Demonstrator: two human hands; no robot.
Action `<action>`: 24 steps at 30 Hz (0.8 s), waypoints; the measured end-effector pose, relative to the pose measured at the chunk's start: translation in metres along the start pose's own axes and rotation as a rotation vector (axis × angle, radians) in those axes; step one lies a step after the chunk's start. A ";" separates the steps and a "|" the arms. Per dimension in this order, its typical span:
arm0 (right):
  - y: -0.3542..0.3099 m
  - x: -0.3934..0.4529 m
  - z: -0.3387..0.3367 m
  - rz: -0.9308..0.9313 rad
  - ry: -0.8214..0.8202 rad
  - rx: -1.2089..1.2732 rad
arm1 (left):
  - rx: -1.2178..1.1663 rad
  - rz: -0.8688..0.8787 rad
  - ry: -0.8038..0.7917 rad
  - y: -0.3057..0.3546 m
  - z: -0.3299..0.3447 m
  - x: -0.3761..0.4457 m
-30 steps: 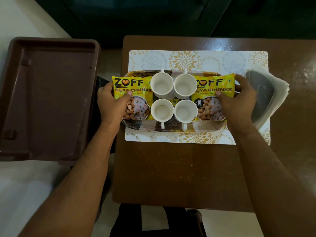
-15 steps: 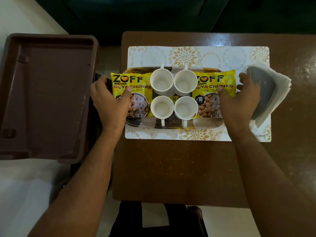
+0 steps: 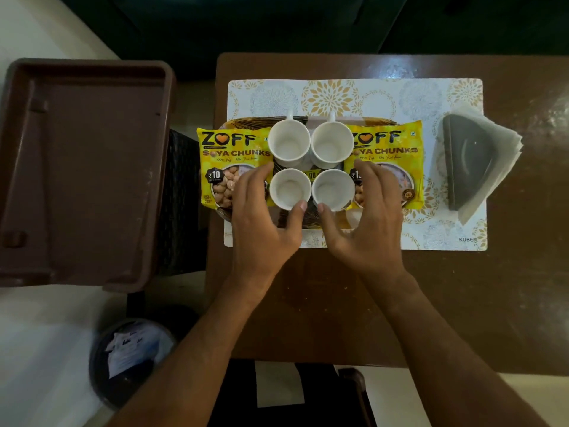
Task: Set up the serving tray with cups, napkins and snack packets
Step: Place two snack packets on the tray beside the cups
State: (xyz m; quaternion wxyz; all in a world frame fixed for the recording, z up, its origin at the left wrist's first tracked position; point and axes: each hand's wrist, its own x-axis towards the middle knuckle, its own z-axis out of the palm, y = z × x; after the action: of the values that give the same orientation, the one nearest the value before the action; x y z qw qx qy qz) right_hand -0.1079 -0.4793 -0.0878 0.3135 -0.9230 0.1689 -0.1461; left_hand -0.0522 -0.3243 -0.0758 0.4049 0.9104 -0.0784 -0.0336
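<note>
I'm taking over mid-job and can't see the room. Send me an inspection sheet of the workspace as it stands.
Surface: brown table with patterned placemat.
Job's things: tray holds four white cups and two yellow snack packets; napkins in a dark holder, off the tray.
Clutter: brown bin left; dark round container below.
Grippers: left hand and right hand curl around the near cups; contact unclear.
Cables: nothing seen.
Surroundings: pale floor, dark background.

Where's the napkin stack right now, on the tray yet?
Not yet: the napkin stack, under a dark holder, sits on the placemat at the table's right, beside the right snack packet and off the tray.
</note>
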 end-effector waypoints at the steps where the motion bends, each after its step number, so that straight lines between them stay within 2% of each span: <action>1: 0.000 -0.003 0.002 -0.012 -0.013 -0.012 | 0.008 0.009 -0.012 -0.001 0.002 -0.002; 5: 0.004 -0.008 0.006 -0.023 -0.048 -0.054 | 0.034 0.032 -0.047 -0.003 0.008 -0.005; 24: 0.006 -0.004 0.011 -0.003 -0.060 -0.071 | 0.004 0.054 -0.026 -0.011 0.011 0.000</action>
State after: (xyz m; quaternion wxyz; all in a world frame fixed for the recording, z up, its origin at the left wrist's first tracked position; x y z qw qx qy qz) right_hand -0.1089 -0.4765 -0.1010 0.2852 -0.9377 0.1629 -0.1129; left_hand -0.0523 -0.3254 -0.0914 0.4029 0.9082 -0.1082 -0.0343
